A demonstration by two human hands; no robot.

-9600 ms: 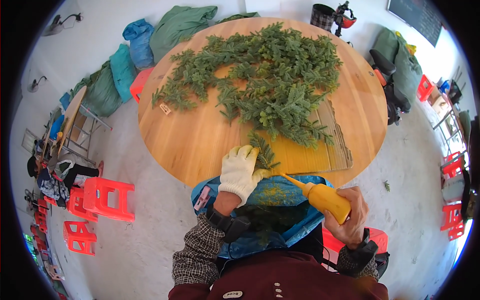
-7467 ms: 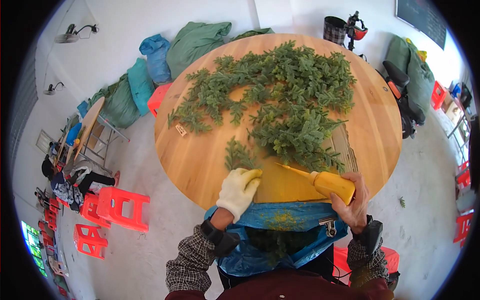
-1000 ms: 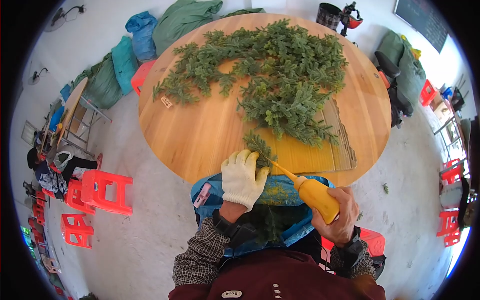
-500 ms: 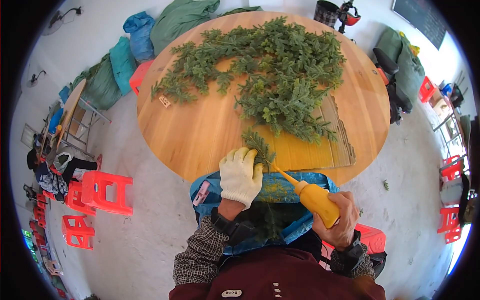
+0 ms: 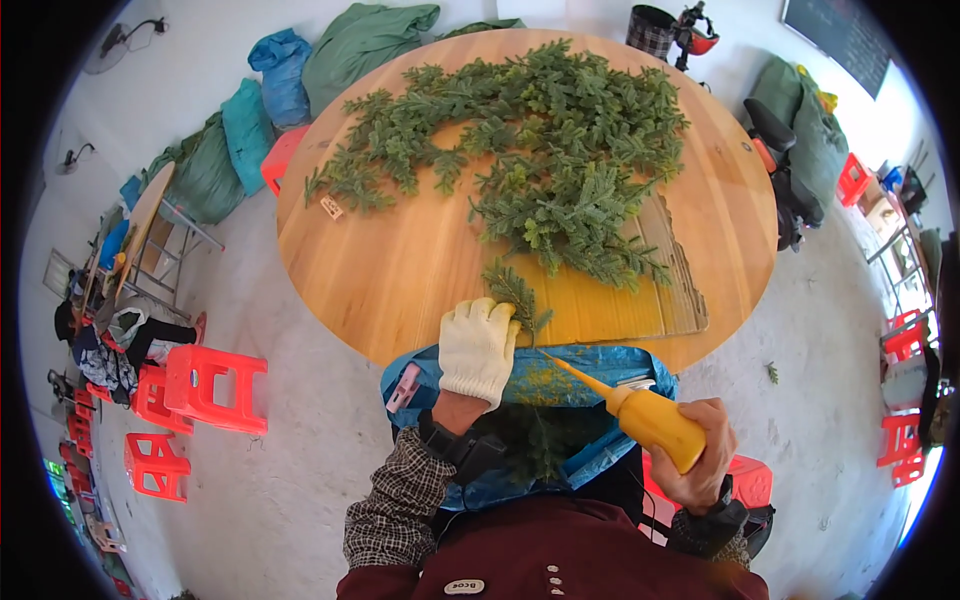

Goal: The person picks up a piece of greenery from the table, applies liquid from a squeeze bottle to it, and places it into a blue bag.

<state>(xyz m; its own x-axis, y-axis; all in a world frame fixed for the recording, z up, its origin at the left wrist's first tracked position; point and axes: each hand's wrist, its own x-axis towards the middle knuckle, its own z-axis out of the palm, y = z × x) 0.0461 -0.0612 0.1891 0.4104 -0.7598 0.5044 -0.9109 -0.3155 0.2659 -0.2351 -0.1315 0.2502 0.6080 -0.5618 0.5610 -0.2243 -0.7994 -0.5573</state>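
My left hand (image 5: 478,352), in a white work glove with yellow-stained fingertips, is closed on a small green fir sprig (image 5: 512,292) at the table's near edge. My bare right hand (image 5: 705,455) grips a yellow squeeze bottle (image 5: 660,428). Its long thin nozzle points up and left, its tip a little below the sprig and apart from it. Across my lap lies a blue plastic bag (image 5: 600,362), open at the top, with more greenery (image 5: 540,440) inside and a pink clip (image 5: 404,386) on its left side.
A heap of fir branches (image 5: 570,150) covers the far part of the round wooden table (image 5: 370,265). Beneath its near right side lies yellow-stained cardboard (image 5: 620,305). A small wooden tag (image 5: 331,206) sits at left. Red stools (image 5: 215,385) stand on the floor; stuffed sacks (image 5: 365,50) line the wall.
The squeeze bottle has moved down and right, drawing its nozzle tip away from the sprig. My left hand has shifted slightly, with its fingers more tucked in around the sprig.
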